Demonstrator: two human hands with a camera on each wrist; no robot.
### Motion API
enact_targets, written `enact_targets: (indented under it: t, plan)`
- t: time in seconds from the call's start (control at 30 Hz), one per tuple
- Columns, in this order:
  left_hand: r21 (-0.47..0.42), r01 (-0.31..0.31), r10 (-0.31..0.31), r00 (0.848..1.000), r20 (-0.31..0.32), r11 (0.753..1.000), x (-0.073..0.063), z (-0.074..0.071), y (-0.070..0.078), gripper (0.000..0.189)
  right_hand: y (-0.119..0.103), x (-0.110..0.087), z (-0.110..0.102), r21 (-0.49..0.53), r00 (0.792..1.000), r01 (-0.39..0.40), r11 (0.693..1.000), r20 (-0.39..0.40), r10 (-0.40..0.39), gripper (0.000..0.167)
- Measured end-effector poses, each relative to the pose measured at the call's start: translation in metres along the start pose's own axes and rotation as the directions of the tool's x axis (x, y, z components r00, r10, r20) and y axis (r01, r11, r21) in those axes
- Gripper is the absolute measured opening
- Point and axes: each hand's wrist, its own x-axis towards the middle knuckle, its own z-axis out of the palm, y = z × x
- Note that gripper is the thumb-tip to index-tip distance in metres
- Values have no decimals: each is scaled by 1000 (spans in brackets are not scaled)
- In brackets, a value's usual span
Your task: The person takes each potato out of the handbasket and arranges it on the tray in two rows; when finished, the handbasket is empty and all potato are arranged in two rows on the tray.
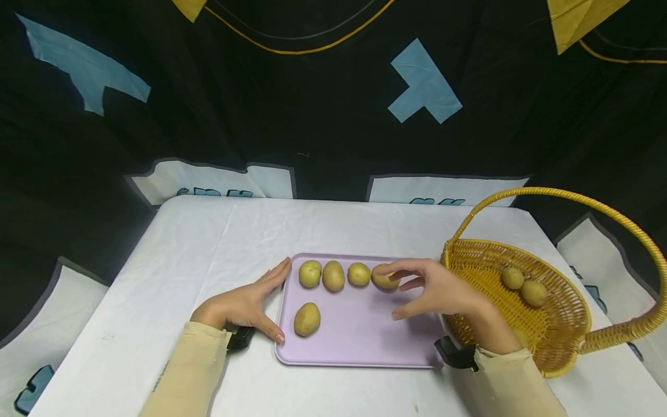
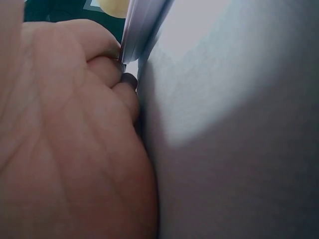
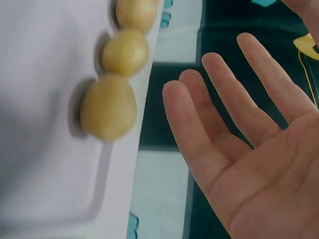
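Observation:
A lilac tray (image 1: 359,336) lies on the table with several potatoes in a row along its far side. One more potato (image 1: 307,319) sits by itself near the tray's left side. My left hand (image 1: 239,304) rests at the left rim, fingers spread and thumb by the near left corner; the left wrist view shows it against the tray edge (image 2: 137,30). Above the row's right end hovers my right hand (image 1: 443,289), its fingers loosely spread and holding nothing. In the right wrist view, a gap separates those fingers from the end potato (image 3: 108,108).
A yellow wicker basket (image 1: 482,246) with a tall arched handle (image 1: 589,200) stands right of the tray, beside my right forearm. Inside are two potatoes (image 1: 534,293) and part of another behind the wrist. A white cloth (image 1: 208,255) covers the table; a dark curtain (image 1: 323,116) hangs behind.

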Motion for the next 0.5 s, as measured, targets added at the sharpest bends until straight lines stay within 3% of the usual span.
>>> enact_targets:
  t: [0.27,0.5]
  plan:
    - [10,-7,7,1000,2,1000,1,0,1,145,1,-22,-33,-85,993,-105,991,-62,100,64]
    - [11,-14,14,1000,1,1000,0,-1,2,144,10,-43,-62,-89,982,-163,983,-113,152,62]
